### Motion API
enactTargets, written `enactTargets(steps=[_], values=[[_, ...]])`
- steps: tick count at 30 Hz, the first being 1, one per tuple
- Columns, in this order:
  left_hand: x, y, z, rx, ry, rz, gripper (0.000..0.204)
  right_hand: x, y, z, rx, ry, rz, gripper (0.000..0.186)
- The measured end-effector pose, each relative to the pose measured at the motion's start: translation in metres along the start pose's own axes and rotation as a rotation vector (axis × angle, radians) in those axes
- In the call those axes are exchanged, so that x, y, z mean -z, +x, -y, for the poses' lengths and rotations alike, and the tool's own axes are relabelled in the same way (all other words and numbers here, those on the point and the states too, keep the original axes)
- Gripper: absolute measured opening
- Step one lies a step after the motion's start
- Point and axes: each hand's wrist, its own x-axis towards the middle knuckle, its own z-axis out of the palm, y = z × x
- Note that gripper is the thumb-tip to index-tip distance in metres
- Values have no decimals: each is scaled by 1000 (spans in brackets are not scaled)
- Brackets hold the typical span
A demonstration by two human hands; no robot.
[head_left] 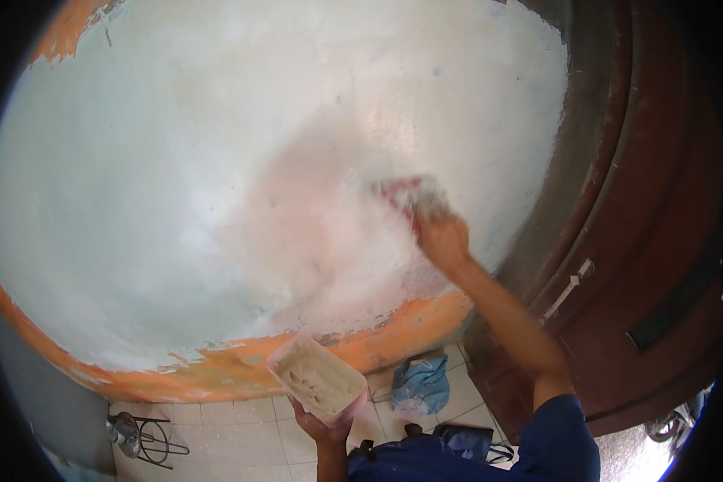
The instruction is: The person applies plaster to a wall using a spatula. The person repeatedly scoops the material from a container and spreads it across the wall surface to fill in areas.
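Observation:
My right hand [446, 233] is closed on a red scraper [403, 194], smeared with pale filler and blurred, held at the whitish wall [185, 161] right of a faint pinkish patch. My left hand [317, 422] grips a pale pink rectangular tub [316, 377] from beneath, low in front of the wall's orange lower band [394, 325]. The tub holds beige paste with marks in its surface.
A dark red-brown door [586, 337] with a metal bolt stands at the right. A blue bundle [419, 384] and a dark bag [466, 438] lie on the tiled floor [241, 442]. A round metal stand [154, 442] is at lower left. A wheeled vehicle [663, 430] shows at bottom right.

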Motion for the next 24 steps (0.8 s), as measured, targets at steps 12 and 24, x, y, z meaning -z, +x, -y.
enactTargets(steps=[12,24], values=[[7,0,1,-36,17,12,54,19,110,-38,86,-216,-175,36],[-4,6,0,-95,104,73,56,29,32,-42,22,-121,-65,40]])
